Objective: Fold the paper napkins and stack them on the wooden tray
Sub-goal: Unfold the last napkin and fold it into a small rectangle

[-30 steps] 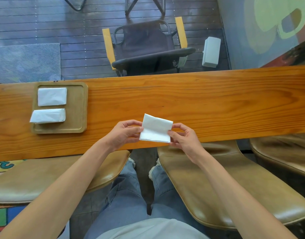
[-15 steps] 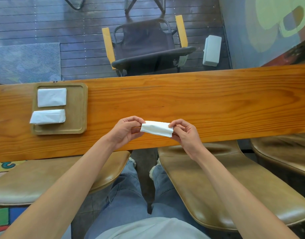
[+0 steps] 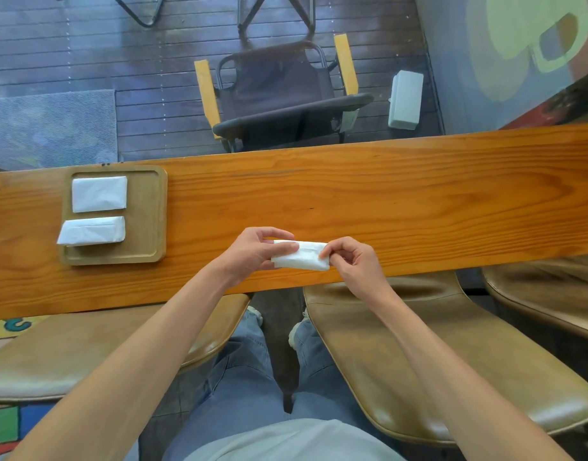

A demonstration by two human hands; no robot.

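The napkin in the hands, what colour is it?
Plain white, no pattern; the napkin shows clearly in the head view.

Wooden counter [image 3: 385, 201], folding chair [image 3: 279, 91], plank floor [image 3: 86, 44]

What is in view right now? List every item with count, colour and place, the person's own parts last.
folded napkin in hand: 1, white, held over the counter's near edge
napkin piles: 2, white, on the tray, far one flat, near one overhanging the left rim
wooden tray: 1, light brown, left on the counter
counter: 1, orange wood, across the view
stools: 3 in view, olive-brown, below the counter
folding chair: 1, dark with yellow arms, beyond the counter
box: 1, white, right of the chair
left hand: fingers pinch the napkin's left end
right hand: fingers pinch its right end
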